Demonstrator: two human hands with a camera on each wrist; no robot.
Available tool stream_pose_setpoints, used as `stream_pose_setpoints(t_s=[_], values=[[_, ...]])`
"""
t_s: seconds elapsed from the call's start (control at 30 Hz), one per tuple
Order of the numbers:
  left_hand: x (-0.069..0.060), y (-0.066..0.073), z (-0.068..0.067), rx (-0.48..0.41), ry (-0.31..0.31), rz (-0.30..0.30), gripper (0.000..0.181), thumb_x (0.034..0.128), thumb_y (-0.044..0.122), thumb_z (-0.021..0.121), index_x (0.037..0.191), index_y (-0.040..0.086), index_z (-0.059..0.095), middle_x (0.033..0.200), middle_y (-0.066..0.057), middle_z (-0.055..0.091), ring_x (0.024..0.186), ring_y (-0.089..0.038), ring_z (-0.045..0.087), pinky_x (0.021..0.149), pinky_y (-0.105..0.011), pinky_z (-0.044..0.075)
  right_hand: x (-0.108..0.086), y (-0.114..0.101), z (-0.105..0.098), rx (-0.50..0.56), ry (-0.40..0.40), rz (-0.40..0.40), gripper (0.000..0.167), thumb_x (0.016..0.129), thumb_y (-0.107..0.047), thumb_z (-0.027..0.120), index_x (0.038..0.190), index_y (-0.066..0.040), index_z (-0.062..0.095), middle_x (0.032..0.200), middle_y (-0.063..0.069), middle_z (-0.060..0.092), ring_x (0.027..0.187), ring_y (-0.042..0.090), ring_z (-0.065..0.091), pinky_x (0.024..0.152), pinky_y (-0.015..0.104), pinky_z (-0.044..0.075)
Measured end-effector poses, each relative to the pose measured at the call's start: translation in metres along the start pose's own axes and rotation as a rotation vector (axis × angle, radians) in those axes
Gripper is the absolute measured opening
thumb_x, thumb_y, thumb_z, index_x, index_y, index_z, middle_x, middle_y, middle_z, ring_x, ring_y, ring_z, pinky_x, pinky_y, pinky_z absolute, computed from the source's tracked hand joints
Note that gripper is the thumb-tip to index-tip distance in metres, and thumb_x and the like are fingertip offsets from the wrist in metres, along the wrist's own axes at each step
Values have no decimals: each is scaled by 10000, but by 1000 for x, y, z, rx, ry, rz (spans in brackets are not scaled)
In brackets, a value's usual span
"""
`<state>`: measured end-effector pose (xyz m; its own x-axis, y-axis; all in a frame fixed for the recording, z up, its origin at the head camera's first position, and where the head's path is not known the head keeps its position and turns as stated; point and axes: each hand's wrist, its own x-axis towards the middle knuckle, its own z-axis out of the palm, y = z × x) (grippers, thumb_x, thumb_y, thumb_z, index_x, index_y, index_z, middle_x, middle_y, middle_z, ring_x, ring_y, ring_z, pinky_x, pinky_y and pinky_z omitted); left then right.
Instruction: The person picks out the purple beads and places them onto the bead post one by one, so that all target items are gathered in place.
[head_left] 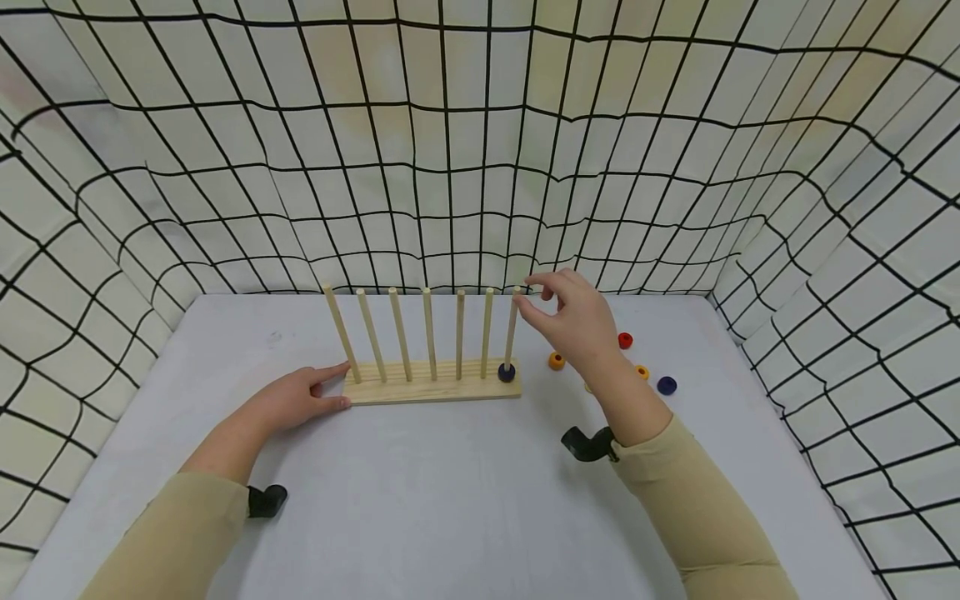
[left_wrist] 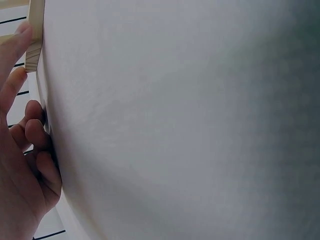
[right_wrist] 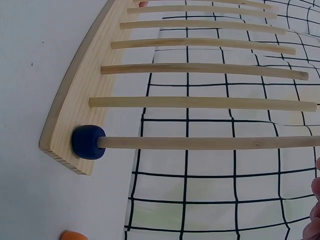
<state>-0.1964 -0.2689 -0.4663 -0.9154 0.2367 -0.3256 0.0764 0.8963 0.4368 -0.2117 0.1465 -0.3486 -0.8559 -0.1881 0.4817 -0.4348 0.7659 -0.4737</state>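
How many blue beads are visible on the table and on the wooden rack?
2. One blue bead sits at the foot of the rightmost peg; the second bead lies on the table, right of the right forearm. The forearm may hide more.

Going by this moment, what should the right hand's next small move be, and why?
Probably lower the right hand to the loose orange bead nearest the wooden base and pinch it. A blue bead already sits at the foot of the end peg, and the hand is open near that peg's top with no bead visible in it.
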Motion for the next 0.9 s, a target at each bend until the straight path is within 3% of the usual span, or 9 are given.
stream_pose_setpoints(t_s=[0.5,0.9], values=[[-1,3,-3,8,-7,2,848,873,600,663,1545,175,369,834,-66,428,782,-214,422,710,-395,324,-4,5,-6,10,-6,32,328,927,-387,695,1177,-175,717,911,-26,585,734,157,460,607,320,387],[-1,2,-2,8,-6,-5,860,865,621,656,1546,182,367,855,-70,436,796,-217,427,701,-390,323,-9,17,-15,-46,-78,101,391,945,-444,654,1235,-185,695,924,-18,574,764,180,457,634,331,382]])
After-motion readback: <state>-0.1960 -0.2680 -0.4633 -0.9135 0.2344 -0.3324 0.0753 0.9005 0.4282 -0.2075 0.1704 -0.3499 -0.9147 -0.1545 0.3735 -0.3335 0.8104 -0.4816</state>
